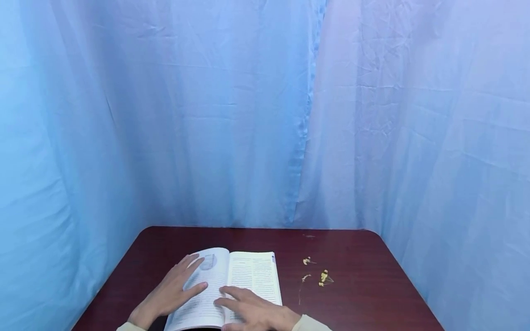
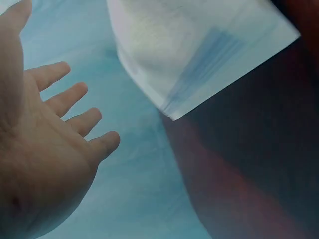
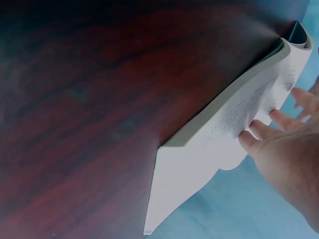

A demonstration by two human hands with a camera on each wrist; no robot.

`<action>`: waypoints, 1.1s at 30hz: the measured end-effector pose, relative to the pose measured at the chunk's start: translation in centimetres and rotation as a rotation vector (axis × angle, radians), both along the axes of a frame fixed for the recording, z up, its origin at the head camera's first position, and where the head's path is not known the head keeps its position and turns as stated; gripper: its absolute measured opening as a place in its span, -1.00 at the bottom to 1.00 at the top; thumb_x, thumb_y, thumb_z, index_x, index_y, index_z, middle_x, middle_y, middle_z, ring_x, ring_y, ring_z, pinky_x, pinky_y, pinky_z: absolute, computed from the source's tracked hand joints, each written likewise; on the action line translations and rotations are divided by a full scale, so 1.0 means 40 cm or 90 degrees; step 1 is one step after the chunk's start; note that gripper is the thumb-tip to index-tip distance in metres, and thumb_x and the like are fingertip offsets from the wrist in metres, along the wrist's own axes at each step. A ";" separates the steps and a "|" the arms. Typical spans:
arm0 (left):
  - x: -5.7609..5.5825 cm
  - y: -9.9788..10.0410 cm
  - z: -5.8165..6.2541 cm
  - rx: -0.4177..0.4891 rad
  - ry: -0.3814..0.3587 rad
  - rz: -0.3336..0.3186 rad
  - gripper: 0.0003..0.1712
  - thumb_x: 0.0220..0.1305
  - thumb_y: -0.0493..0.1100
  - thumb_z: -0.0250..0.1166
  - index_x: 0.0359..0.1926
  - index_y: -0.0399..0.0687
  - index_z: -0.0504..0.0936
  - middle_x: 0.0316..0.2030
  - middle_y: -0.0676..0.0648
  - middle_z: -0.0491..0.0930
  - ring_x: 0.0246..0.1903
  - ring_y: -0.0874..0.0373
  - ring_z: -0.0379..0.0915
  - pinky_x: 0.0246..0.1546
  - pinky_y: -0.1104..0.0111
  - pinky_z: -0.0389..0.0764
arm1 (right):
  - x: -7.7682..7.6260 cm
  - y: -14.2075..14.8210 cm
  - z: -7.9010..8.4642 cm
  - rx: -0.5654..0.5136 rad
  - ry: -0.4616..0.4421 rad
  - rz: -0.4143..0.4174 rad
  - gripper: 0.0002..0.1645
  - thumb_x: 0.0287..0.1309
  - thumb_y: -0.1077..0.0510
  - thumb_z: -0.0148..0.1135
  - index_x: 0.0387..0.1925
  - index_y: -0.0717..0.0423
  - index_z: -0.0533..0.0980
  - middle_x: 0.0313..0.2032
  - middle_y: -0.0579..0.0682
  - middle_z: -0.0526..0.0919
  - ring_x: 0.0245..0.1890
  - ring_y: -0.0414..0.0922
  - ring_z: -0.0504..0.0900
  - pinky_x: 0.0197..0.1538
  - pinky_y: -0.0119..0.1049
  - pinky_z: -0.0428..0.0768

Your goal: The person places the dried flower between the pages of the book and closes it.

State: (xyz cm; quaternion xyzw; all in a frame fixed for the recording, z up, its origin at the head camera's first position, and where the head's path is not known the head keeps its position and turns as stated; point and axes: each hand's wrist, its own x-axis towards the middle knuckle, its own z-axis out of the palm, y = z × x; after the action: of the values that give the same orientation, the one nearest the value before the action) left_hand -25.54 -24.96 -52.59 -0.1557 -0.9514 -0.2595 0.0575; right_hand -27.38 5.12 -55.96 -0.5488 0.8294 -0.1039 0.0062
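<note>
An open book (image 1: pixel 254 276) with printed text lies on the dark red table, a round picture on its left page. Over that left page is my left hand (image 1: pixel 171 287), its fingers spread and fairly straight; in the left wrist view that hand (image 2: pixel 55 134) is seen from the palm side, with nothing in it. My right hand (image 1: pixel 256 310) rests around the book's gutter and lower right page. From the right wrist view, the fingertips of this right hand (image 3: pixel 289 144) touch the page surface, loosely bent and apart. Neither hand holds anything.
Right of the book lie small dried yellow flowers: a sprig (image 1: pixel 325 277), a smaller bloom (image 1: pixel 307 261) and a thin stem (image 1: pixel 305 278). The dark red wooden table (image 1: pixel 364 303) has rounded far corners. Blue curtains (image 1: pixel 232 115) hang around it.
</note>
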 end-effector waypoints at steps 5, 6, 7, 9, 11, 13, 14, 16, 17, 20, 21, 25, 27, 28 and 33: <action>-0.009 0.012 -0.030 0.003 -0.054 -0.007 -0.05 0.54 0.31 0.40 0.67 -0.15 0.44 0.68 -0.38 0.35 0.69 -0.58 0.15 0.59 -0.56 0.26 | 0.003 0.004 0.005 0.027 0.035 0.013 -0.26 0.73 -0.30 0.07 0.69 -0.11 0.37 0.69 0.13 0.39 0.70 0.05 0.42 0.65 -0.07 0.55; -0.011 0.014 -0.034 0.006 -0.056 -0.009 -0.05 0.53 0.30 0.41 0.67 -0.16 0.44 0.68 -0.39 0.36 0.69 -0.58 0.16 0.60 -0.56 0.26 | 0.003 0.005 0.005 0.031 0.036 0.013 -0.26 0.73 -0.30 0.08 0.69 -0.11 0.37 0.70 0.13 0.39 0.71 0.05 0.41 0.65 -0.07 0.55; -0.012 0.016 -0.038 0.006 -0.055 -0.011 -0.05 0.53 0.30 0.42 0.66 -0.16 0.45 0.67 -0.39 0.36 0.68 -0.57 0.18 0.61 -0.54 0.27 | 0.003 0.005 0.006 0.035 0.035 0.014 -0.26 0.73 -0.30 0.08 0.70 -0.12 0.37 0.70 0.13 0.38 0.71 0.06 0.41 0.65 -0.06 0.55; -0.015 0.019 -0.047 0.000 -0.047 -0.018 -0.05 0.52 0.30 0.42 0.66 -0.17 0.46 0.67 -0.40 0.37 0.68 -0.55 0.21 0.61 -0.50 0.30 | 0.004 0.007 0.005 0.040 0.029 0.012 -0.26 0.72 -0.30 0.09 0.70 -0.13 0.36 0.70 0.13 0.37 0.71 0.06 0.41 0.65 -0.06 0.54; -0.019 0.020 -0.055 -0.002 -0.045 -0.024 -0.06 0.52 0.30 0.42 0.65 -0.19 0.47 0.66 -0.41 0.37 0.67 -0.55 0.23 0.62 -0.48 0.31 | 0.005 0.009 0.005 0.044 0.030 0.011 -0.26 0.71 -0.30 0.10 0.70 -0.14 0.37 0.70 0.13 0.37 0.71 0.06 0.41 0.66 -0.06 0.53; -0.022 0.019 -0.064 -0.005 -0.051 -0.027 -0.05 0.52 0.30 0.42 0.64 -0.21 0.48 0.66 -0.42 0.37 0.67 -0.55 0.23 0.62 -0.47 0.31 | 0.005 0.012 0.003 0.044 0.034 0.014 -0.25 0.70 -0.31 0.11 0.70 -0.15 0.37 0.69 0.13 0.38 0.70 0.06 0.43 0.66 -0.07 0.53; -0.024 0.018 -0.068 -0.003 -0.058 -0.028 -0.05 0.52 0.30 0.42 0.64 -0.21 0.47 0.66 -0.43 0.36 0.67 -0.56 0.23 0.62 -0.48 0.31 | 0.005 0.013 0.001 0.045 0.036 0.015 -0.25 0.70 -0.32 0.11 0.69 -0.15 0.37 0.69 0.13 0.39 0.69 0.06 0.43 0.66 -0.08 0.53; -0.027 0.017 -0.075 0.001 -0.075 -0.027 -0.04 0.51 0.30 0.42 0.64 -0.22 0.47 0.67 -0.43 0.35 0.67 -0.56 0.22 0.62 -0.49 0.29 | 0.004 0.017 -0.001 0.046 0.036 0.016 -0.25 0.70 -0.33 0.10 0.69 -0.16 0.37 0.69 0.12 0.39 0.69 0.05 0.43 0.66 -0.09 0.53; -0.028 0.016 -0.078 0.003 -0.081 -0.026 -0.04 0.51 0.30 0.42 0.64 -0.21 0.47 0.67 -0.43 0.35 0.67 -0.56 0.22 0.62 -0.50 0.29 | 0.004 0.018 -0.002 0.045 0.035 0.016 -0.25 0.70 -0.33 0.10 0.69 -0.17 0.37 0.68 0.12 0.39 0.69 0.05 0.43 0.66 -0.09 0.53; -0.028 0.014 -0.086 0.006 -0.090 -0.025 -0.03 0.50 0.31 0.43 0.65 -0.20 0.46 0.68 -0.42 0.34 0.67 -0.55 0.22 0.62 -0.50 0.30 | 0.005 0.022 -0.001 0.041 0.026 0.014 -0.29 0.72 -0.31 0.08 0.67 -0.15 0.40 0.67 0.10 0.42 0.70 0.07 0.43 0.67 -0.06 0.52; -0.028 0.013 -0.088 0.006 -0.090 -0.025 -0.03 0.49 0.31 0.43 0.65 -0.20 0.46 0.68 -0.42 0.34 0.67 -0.54 0.22 0.61 -0.50 0.31 | 0.005 0.023 0.000 0.037 0.025 0.012 -0.30 0.73 -0.30 0.08 0.66 -0.14 0.41 0.66 0.10 0.44 0.69 0.08 0.44 0.67 -0.05 0.53; -0.028 0.013 -0.094 0.002 -0.089 -0.025 -0.02 0.48 0.32 0.44 0.65 -0.19 0.47 0.68 -0.41 0.35 0.67 -0.52 0.25 0.60 -0.49 0.34 | 0.006 0.033 0.006 0.017 0.030 0.004 -0.34 0.74 -0.27 0.10 0.62 -0.09 0.46 0.61 0.08 0.52 0.66 0.13 0.48 0.68 0.00 0.52; -0.029 0.013 -0.095 0.002 -0.094 -0.021 -0.02 0.47 0.32 0.45 0.65 -0.18 0.46 0.68 -0.41 0.34 0.67 -0.52 0.24 0.60 -0.49 0.33 | 0.007 0.046 0.009 0.005 0.021 -0.010 -0.33 0.73 -0.28 0.10 0.62 -0.09 0.45 0.60 0.07 0.53 0.66 0.15 0.48 0.66 0.02 0.54; -0.030 0.013 -0.095 0.003 -0.099 -0.018 -0.01 0.47 0.32 0.45 0.65 -0.17 0.46 0.68 -0.41 0.33 0.67 -0.52 0.23 0.60 -0.50 0.32 | 0.008 0.053 0.011 -0.001 0.013 -0.021 -0.33 0.74 -0.28 0.10 0.62 -0.10 0.45 0.60 0.07 0.53 0.66 0.17 0.48 0.66 0.04 0.54; -0.032 0.011 -0.095 0.012 -0.127 -0.004 0.01 0.46 0.33 0.47 0.66 -0.16 0.45 0.70 -0.41 0.31 0.69 -0.53 0.19 0.62 -0.53 0.25 | 0.011 0.108 0.017 -0.038 -0.029 -0.095 -0.33 0.74 -0.30 0.09 0.64 -0.16 0.43 0.64 0.02 0.49 0.68 0.23 0.43 0.68 0.11 0.51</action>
State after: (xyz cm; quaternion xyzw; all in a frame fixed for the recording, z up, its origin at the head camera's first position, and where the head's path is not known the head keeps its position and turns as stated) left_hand -26.84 -24.54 -56.40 -0.1313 -0.9495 -0.2827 -0.0365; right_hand -26.96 9.43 -55.26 -0.4827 0.8644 -0.1412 0.0014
